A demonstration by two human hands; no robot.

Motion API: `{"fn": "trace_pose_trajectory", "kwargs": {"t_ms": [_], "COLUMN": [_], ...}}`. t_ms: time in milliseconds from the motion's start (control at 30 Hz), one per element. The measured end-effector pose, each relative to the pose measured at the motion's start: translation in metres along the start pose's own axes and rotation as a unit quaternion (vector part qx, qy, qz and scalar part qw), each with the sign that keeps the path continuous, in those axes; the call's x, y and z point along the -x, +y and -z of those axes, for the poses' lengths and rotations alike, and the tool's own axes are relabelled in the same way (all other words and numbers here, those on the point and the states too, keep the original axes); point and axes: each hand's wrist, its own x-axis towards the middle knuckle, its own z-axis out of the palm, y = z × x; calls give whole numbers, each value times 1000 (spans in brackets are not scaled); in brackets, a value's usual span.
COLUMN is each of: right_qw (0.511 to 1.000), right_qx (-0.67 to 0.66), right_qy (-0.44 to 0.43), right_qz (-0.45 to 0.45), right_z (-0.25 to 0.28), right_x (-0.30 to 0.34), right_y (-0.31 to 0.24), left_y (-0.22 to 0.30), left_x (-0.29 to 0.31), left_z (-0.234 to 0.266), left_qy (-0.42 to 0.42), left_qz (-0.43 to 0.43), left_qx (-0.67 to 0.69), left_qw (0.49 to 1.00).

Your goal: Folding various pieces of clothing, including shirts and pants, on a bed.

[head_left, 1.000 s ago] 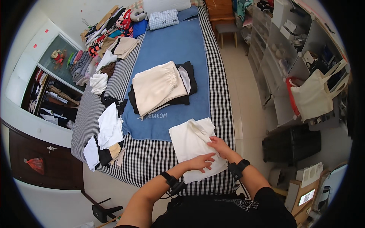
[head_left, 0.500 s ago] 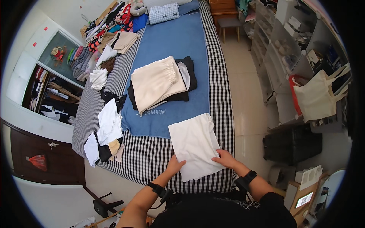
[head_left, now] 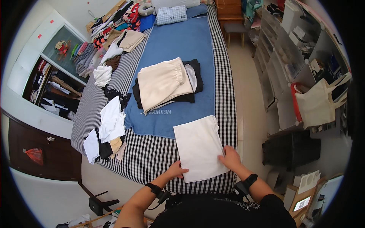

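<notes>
A folded white garment [head_left: 198, 148] lies at the near end of the bed, partly over the checked sheet and touching the blue mat's near edge. Its upper right corner looks gathered, like a waistband. My left hand [head_left: 176, 170] pinches its lower left edge, thumb on top. At the right edge, my right hand [head_left: 230, 159] grips the cloth with the thumb over it; its other fingers are partly hidden. Farther up the mat rests a stack of folded clothes, with cream trousers [head_left: 161, 83] on top and black garments [head_left: 197, 76] below.
The blue mat [head_left: 182, 41] runs along the checked bed [head_left: 148, 152]. Loose white clothes [head_left: 112, 119] and black ones lie along the left side, with a heap of clothes [head_left: 125, 22] at the far left. Clear shelves [head_left: 270, 60] and a black bin [head_left: 291, 150] stand at the right.
The white garment's right side lies straighter and its lower right corner is flatter. My right hand has slid slightly along that edge. The whole view has shifted a little.
</notes>
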Motion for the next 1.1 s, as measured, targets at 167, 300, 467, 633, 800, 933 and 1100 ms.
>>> {"fn": "trace_pose_trajectory", "kwargs": {"t_ms": [167, 300, 467, 633, 800, 933, 1100], "right_qw": [964, 991, 998, 991, 971, 979, 985], "right_qx": [-16, -129, -17, 35, 20, 60, 17], "right_qy": [225, 37, -63, 3, -57, -58, -128], "right_qz": [138, -23, 3, 126, 231, 188, 118], "right_z": [-9, -12, -19, -8, -77, -121, -146], "right_x": [-73, -94, -61, -56, -93, -108, -113], "right_y": [-4, -3, -31, -108, -144, -155, -151], "left_y": [-16, -25, -53, -87, -159, -179, -178], "left_x": [-7, 1, 29, 61, 30, 13, 26], "left_z": [3, 23, 116, 214, 195, 144, 127], "left_qy": [-22, -38, 26, 387, 556, 458, 440], "left_qz": [14, -11, -49, -128, -20, -57, -64], "left_qx": [13, 97, 60, -126, -39, 105, 99], "left_qw": [1000, 995, 997, 905, 830, 881, 890]}}
